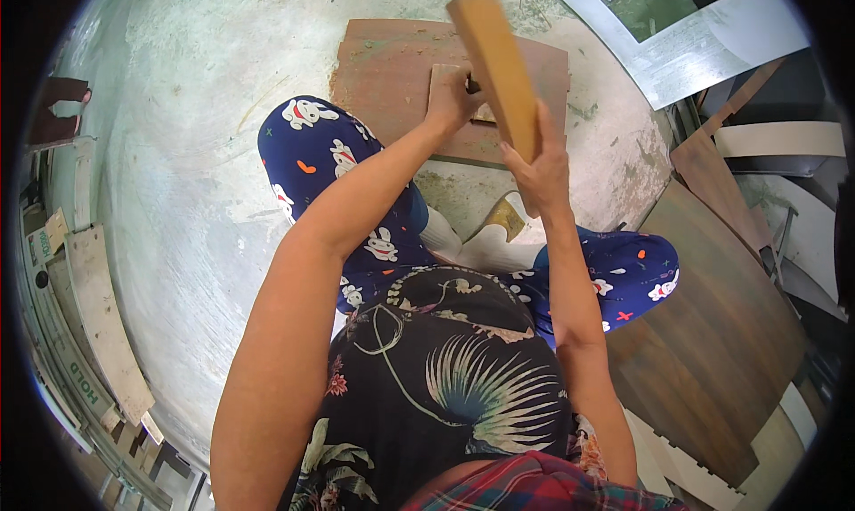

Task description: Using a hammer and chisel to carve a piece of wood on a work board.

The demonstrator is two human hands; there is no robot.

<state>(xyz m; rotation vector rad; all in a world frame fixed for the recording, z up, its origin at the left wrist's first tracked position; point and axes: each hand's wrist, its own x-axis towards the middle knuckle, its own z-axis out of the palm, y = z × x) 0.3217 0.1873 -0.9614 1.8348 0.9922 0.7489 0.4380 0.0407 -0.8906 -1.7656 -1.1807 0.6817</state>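
Observation:
My right hand (pixel 541 171) grips the lower end of a thick yellow-brown wooden block (pixel 500 65). The block is raised at a tilt, its far end smeared by motion. Just left of it, my left hand (pixel 452 101) is low over a reddish-brown wooden board (pixel 392 61) on the floor. Its fingers are curled together at a small dark spot, and what they pinch is too small to name. A flat light-brown wooden piece (pixel 439 81) lies on the board beside my left hand, partly hidden by the hand and the block.
My legs in blue patterned trousers (pixel 307 155) are bent on both sides of the board. Wooden strips (pixel 102 306) are stacked at the left edge. A large brown panel (pixel 704 333) lies at the right, with an L-shaped metal sheet (pixel 712 52) at the far right.

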